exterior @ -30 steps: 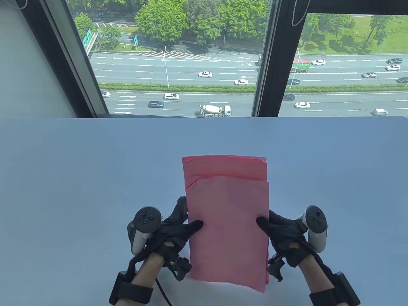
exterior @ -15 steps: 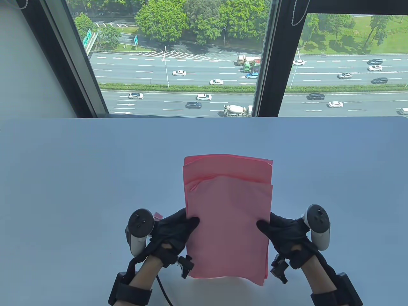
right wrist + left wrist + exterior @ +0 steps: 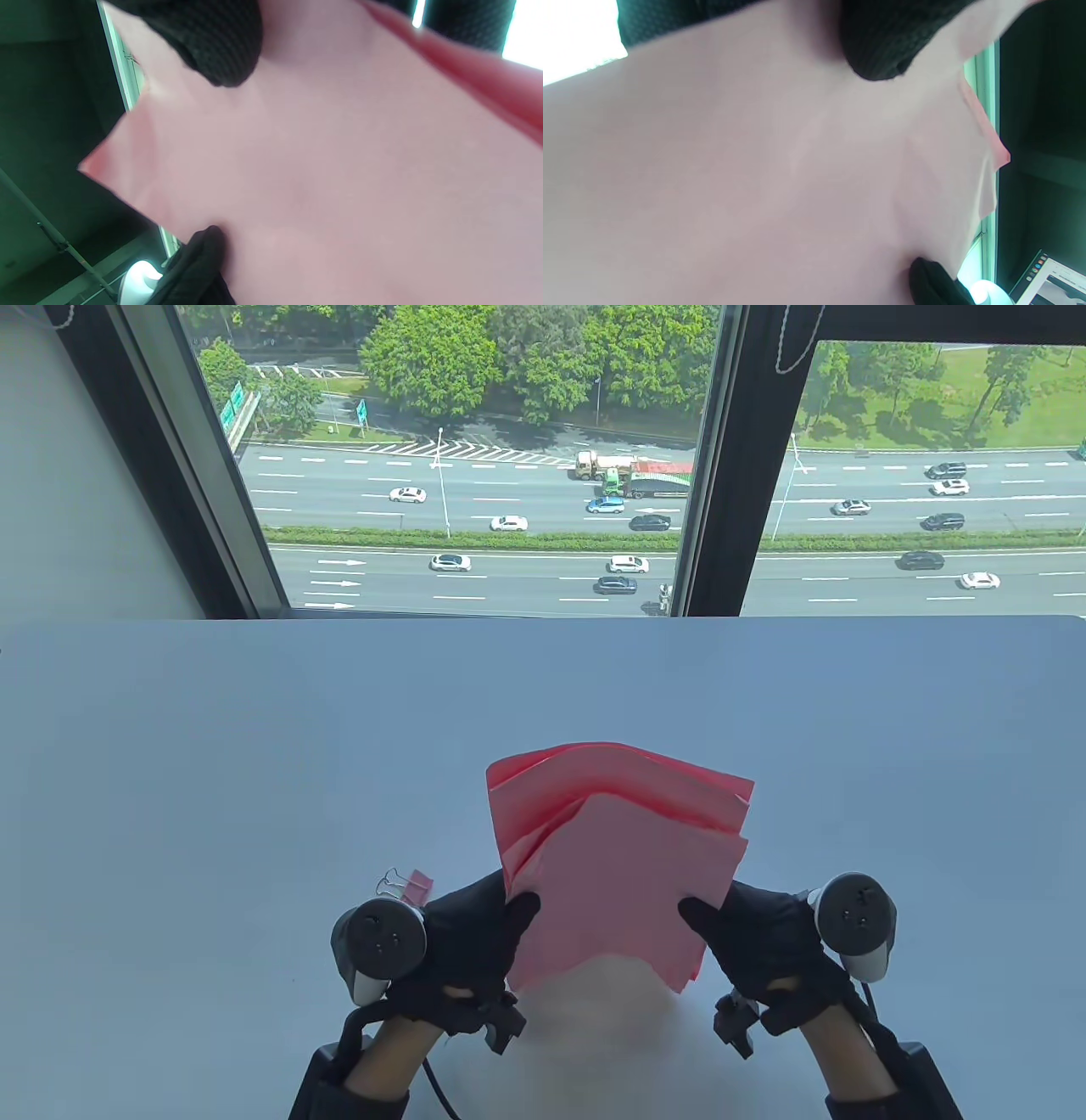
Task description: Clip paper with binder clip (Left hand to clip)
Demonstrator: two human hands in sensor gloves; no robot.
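A stack of pink paper sheets (image 3: 624,848) is held up off the white table (image 3: 212,780), tilted with its far edge fanned open. My left hand (image 3: 501,916) grips its left edge, thumb on top. My right hand (image 3: 713,920) grips its right edge, thumb on top. The paper fills the left wrist view (image 3: 755,178) and the right wrist view (image 3: 339,169), with a gloved thumb pressed on it in each. A pink binder clip (image 3: 407,886) with silver wire handles lies on the table just left of my left hand, untouched.
The table's far edge meets a large window with dark frames (image 3: 713,458). A cable (image 3: 437,1090) runs from my left wrist.
Both hands have lifted the paper's near edge and tipped the stack away from me; the sheets have fanned apart. The binder clip has come into view beside my left hand.
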